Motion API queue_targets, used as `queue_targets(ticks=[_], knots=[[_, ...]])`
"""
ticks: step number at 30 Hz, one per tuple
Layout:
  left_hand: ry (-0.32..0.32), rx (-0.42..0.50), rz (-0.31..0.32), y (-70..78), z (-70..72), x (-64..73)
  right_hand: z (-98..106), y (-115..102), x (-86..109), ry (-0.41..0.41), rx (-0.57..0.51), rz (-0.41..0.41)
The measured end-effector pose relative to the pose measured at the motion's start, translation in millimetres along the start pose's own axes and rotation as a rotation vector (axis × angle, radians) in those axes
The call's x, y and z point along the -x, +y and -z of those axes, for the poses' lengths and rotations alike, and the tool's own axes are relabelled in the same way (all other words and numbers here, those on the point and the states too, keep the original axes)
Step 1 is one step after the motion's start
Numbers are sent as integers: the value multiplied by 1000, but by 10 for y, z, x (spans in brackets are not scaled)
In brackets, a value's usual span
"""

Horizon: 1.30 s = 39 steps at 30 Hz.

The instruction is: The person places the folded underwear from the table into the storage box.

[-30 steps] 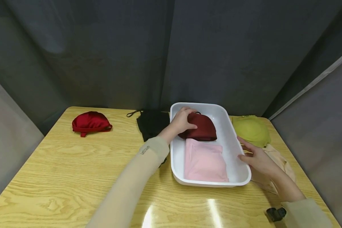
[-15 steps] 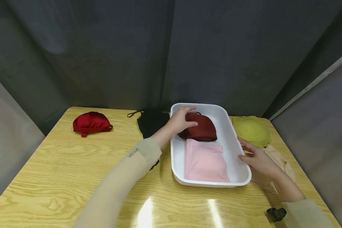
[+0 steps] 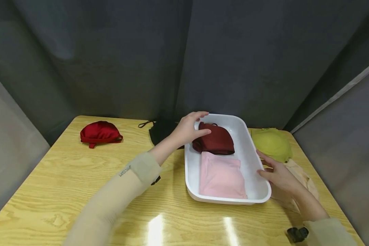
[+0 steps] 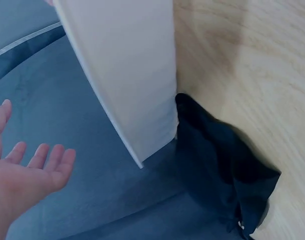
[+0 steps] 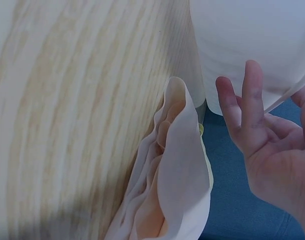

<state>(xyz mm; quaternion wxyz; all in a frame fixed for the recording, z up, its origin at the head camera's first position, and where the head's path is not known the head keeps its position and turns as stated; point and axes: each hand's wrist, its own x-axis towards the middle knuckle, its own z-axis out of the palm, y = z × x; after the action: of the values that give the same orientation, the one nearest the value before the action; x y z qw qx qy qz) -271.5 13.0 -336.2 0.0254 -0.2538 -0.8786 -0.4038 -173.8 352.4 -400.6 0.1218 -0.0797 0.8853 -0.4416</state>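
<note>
A white plastic bin [image 3: 252, 191] stands on the table. Inside it, a folded dark red bra [image 3: 218, 140] lies at the back and a folded pink bra [image 3: 222, 176] at the front. My left hand [image 3: 187, 130] hovers over the bin's left rim with fingers and thumb spread, its thumb overlapping the dark red bra in the head view. The left wrist view shows this hand [image 4: 30, 175] with nothing in it. My right hand [image 3: 278, 174] holds the bin's right wall; in the right wrist view its fingers [image 5: 252, 90] lie on the outside and its thumb reaches over the rim.
A shiny red bra [image 3: 100, 133] lies at the table's back left. Black cloth [image 3: 160, 131] lies left of the bin. To the bin's right are a yellow-green bra [image 3: 272, 143] and a beige garment [image 3: 301, 174]. Grey curtains [image 3: 126, 58] enclose the table's back and sides.
My left hand has lifted off the dark red bra and drawn back to the left, its fingers spreading. The dark red bra stays in the bin, and my right hand keeps its place.
</note>
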Motion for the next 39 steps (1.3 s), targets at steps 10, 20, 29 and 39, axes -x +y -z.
queue_targets(ticks=[10,20,29,39], knots=[[28,31,6,152,212,196,8,47,10,7,11,-12],[95,41,5,181,443,377,18,46,-5,25,62,3],[158,81,-12,100,590,541,-1,40,-21,-2,3,24],[231,103,-4,15,756,664,0,-10,-32,24,55,18]])
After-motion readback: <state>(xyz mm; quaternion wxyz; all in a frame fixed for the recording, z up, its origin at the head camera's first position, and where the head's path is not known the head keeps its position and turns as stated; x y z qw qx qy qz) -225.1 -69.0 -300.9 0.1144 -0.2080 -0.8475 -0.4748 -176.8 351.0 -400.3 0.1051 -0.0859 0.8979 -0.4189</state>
